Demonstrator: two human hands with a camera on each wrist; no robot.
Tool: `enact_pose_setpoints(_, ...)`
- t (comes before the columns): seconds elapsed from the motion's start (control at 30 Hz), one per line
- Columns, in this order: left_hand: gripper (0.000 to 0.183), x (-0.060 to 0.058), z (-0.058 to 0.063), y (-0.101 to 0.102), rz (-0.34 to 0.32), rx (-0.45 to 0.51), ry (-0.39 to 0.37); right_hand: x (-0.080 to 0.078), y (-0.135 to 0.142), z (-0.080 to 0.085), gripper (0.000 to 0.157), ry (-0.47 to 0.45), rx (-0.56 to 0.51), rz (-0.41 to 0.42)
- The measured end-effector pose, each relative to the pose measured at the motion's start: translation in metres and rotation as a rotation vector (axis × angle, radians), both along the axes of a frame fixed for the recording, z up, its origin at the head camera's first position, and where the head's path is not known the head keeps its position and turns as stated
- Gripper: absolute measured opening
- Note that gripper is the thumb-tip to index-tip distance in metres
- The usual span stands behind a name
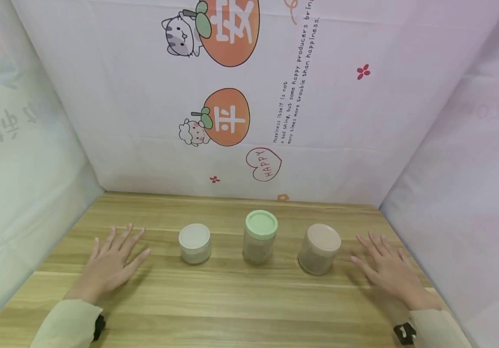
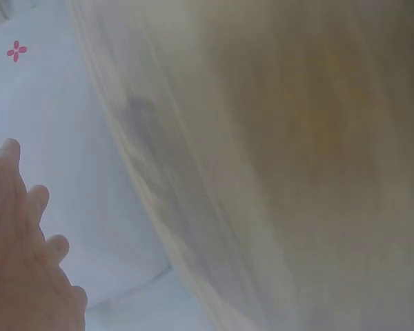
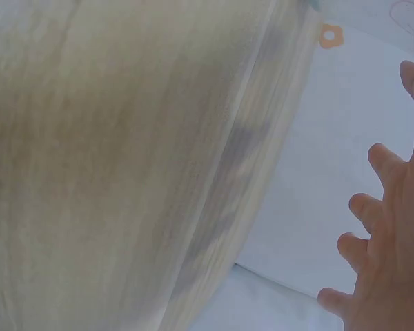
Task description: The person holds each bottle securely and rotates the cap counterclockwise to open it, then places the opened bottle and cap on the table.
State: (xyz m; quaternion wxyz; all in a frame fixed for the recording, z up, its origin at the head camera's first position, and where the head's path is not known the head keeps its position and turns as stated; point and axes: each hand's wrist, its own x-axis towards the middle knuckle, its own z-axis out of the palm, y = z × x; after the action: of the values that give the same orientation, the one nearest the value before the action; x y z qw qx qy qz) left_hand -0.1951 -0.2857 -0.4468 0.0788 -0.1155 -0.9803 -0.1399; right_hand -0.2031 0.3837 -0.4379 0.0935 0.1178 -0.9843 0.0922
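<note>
Three lidded jars stand upright in a row on the wooden table. A short jar with a white lid is at the left, a taller clear jar with a green lid in the middle, and a jar with a beige lid at the right. My left hand is spread to the left of the white-lidded jar, apart from it and holding nothing. To the right of the beige-lidded jar, my right hand has its fingers spread and holds nothing. Both wrist views show palms and fingertips above the tabletop.
The wood-grain tabletop ends at a white printed cloth behind the jars. White cloth walls also rise at the left and right sides, close beyond the hands.
</note>
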Motion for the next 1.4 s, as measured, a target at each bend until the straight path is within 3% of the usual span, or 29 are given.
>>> enact_pose_setpoints(0.33,0.070,-0.005,-0.001,0.000,-0.005,0.076,-0.045,0.001,-0.003,0.006,0.069,-0.069,-0.054,0.001)
enact_pose_setpoints(0.6,0.072,-0.009,0.006,0.006,-0.047,0.329,-0.149,-0.004,-0.008,0.015,0.062,-0.111,-0.209,0.056)
enact_pose_setpoints(0.83,0.085,-0.012,0.007,0.008,-0.082,0.466,-0.214,-0.005,-0.015,0.022,0.059,-0.099,-0.265,0.080)
enact_pose_setpoints(1.1,0.105,-0.010,0.009,0.018,-0.036,0.452,-0.232,-0.009,-0.023,0.026,0.060,-0.072,-0.337,0.152)
enact_pose_setpoints(1.4,0.107,-0.013,0.005,0.034,-0.117,0.644,-0.246,-0.011,-0.033,0.032,0.058,-0.042,-0.329,0.189)
